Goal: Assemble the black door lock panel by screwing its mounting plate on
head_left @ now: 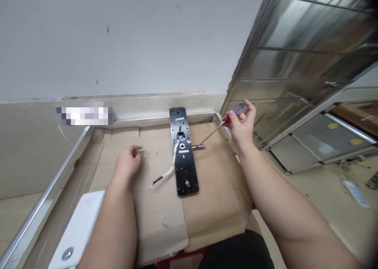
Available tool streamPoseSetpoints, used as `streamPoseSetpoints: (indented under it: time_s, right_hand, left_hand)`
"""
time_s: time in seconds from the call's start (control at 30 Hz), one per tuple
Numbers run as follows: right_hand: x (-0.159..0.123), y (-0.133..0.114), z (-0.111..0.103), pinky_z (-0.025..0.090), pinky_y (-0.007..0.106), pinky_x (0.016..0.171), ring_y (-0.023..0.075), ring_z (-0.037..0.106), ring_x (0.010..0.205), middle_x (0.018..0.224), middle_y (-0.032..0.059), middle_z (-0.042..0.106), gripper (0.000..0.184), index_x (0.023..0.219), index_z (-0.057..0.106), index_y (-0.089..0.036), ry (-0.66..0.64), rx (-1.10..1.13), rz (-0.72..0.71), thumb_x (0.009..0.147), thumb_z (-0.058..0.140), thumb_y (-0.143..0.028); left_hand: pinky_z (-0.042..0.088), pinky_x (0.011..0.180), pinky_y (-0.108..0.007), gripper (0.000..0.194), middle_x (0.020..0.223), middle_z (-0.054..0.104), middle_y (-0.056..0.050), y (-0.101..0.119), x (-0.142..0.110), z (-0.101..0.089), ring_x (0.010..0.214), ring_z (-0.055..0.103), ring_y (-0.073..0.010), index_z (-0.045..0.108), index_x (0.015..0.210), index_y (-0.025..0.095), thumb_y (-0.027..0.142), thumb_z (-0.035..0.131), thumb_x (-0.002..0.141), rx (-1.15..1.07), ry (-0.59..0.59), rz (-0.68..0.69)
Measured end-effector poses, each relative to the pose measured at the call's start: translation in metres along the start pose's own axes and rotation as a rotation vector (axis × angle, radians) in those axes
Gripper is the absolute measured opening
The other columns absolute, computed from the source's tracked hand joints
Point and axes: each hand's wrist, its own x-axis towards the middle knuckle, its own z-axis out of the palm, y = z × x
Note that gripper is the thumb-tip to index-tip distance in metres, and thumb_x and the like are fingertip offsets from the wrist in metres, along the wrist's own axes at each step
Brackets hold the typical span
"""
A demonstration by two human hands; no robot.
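No readable text; white labels on black plate too small.

A screwdriver was held in the right hand, its shaft slanted down to the lever handle of a black door-lock panel; whether its tip touched could not be told. From the panel, a white-wrapped cable was trailed over cardboard. The left hand was loosely curled nearby. A white casing was partly hidden by the left forearm.
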Motion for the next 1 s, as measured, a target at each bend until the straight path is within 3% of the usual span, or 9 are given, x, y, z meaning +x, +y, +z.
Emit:
streamPoseSetpoints:
  time_s: [0.1, 0.17, 0.37, 0.57, 0.73, 0.83, 0.93, 1.0]
  right_hand:
    - [-0.001, -0.011, 0.002, 0.063, 0.034, 0.058, 0.0176, 0.071, 0.064, 0.091, -0.0015, 0.068, 0.071, 0.132, 0.033, -0.038, 0.03, 0.018, 0.005, 0.077, 0.078, -0.043]
    - [-0.003, -0.016, 0.004, 0.063, 0.035, 0.059, 0.0182, 0.072, 0.065, 0.092, -0.0013, 0.067, 0.069, 0.13, 0.033, -0.039, 0.016, 0.021, 0.013, 0.078, 0.078, -0.043]
    - [-0.006, -0.015, 0.006, 0.063, 0.037, 0.058, 0.0184, 0.071, 0.064, 0.093, -0.0005, 0.068, 0.07, 0.132, 0.033, -0.041, -0.047, -0.028, -0.018, 0.078, 0.078, -0.046]
    - [-0.004, -0.016, 0.005, 0.064, 0.041, 0.062, 0.0225, 0.074, 0.071, 0.095, 0.001, 0.069, 0.072, 0.133, 0.032, -0.04, -0.042, -0.035, -0.02, 0.078, 0.078, -0.047]
    - [-0.003, -0.016, 0.006, 0.063, 0.038, 0.059, 0.0199, 0.072, 0.066, 0.093, -0.0008, 0.068, 0.074, 0.132, 0.031, -0.04, -0.045, -0.023, -0.051, 0.076, 0.079, -0.05]
    - [-0.004, -0.016, 0.009, 0.064, 0.039, 0.061, 0.0199, 0.073, 0.067, 0.093, -0.0018, 0.068, 0.075, 0.132, 0.03, -0.041, -0.047, 0.006, -0.063, 0.076, 0.08, -0.05]
    - [-0.008, -0.018, 0.014, 0.065, 0.041, 0.064, 0.0216, 0.075, 0.073, 0.097, -0.0014, 0.067, 0.073, 0.132, 0.028, -0.043, -0.045, 0.03, -0.068, 0.079, 0.077, -0.049]
    - [-0.012, -0.02, 0.017, 0.066, 0.041, 0.067, 0.0217, 0.076, 0.077, 0.1, -0.0007, 0.067, 0.071, 0.133, 0.027, -0.044, -0.048, 0.038, -0.073, 0.081, 0.075, -0.049]
  left_hand:
    - [0.051, 0.08, -0.033, 0.043, 0.096, 0.072, -0.007, -0.007, -0.006, 0.005, 0.083, 0.067, -0.0233, 0.068, 0.115, 0.018, 0.03, 0.061, 0.074, 0.0, -0.149, 0.122]
    - [0.05, 0.077, -0.032, 0.042, 0.094, 0.072, -0.007, -0.007, -0.004, 0.009, 0.081, 0.066, -0.0226, 0.069, 0.112, 0.017, 0.034, 0.062, 0.074, 0.03, -0.186, 0.187]
    - [0.049, 0.077, -0.033, 0.037, 0.094, 0.073, -0.009, 0.001, 0.003, 0.026, 0.083, 0.066, -0.0239, 0.071, 0.106, 0.019, 0.044, 0.06, 0.082, 0.076, -0.134, 0.24]
    - [0.048, 0.083, -0.036, 0.024, 0.101, 0.074, -0.011, 0.011, 0.007, 0.043, 0.09, 0.066, -0.0265, 0.076, 0.093, 0.021, 0.036, 0.06, 0.083, 0.096, -0.114, 0.275]
    - [0.048, 0.085, -0.037, 0.024, 0.096, 0.074, -0.013, 0.019, 0.008, 0.045, 0.09, 0.066, -0.0283, 0.074, 0.09, 0.018, 0.035, 0.058, 0.085, 0.061, -0.048, 0.235]
    - [0.051, 0.084, -0.034, 0.03, 0.097, 0.075, -0.01, 0.036, -0.004, 0.042, 0.087, 0.068, -0.0235, 0.071, 0.102, 0.018, 0.04, 0.054, 0.091, -0.103, -0.033, 0.251]
    - [0.054, 0.082, -0.033, 0.035, 0.091, 0.075, -0.009, 0.06, -0.026, 0.041, 0.081, 0.069, -0.0199, 0.069, 0.103, 0.015, 0.045, 0.066, 0.087, -0.622, -0.088, 0.293]
    - [0.055, 0.08, -0.031, 0.031, 0.085, 0.075, -0.007, 0.076, -0.043, 0.044, 0.078, 0.069, -0.0183, 0.072, 0.098, 0.015, 0.043, 0.072, 0.084, -0.752, -0.099, 0.318]
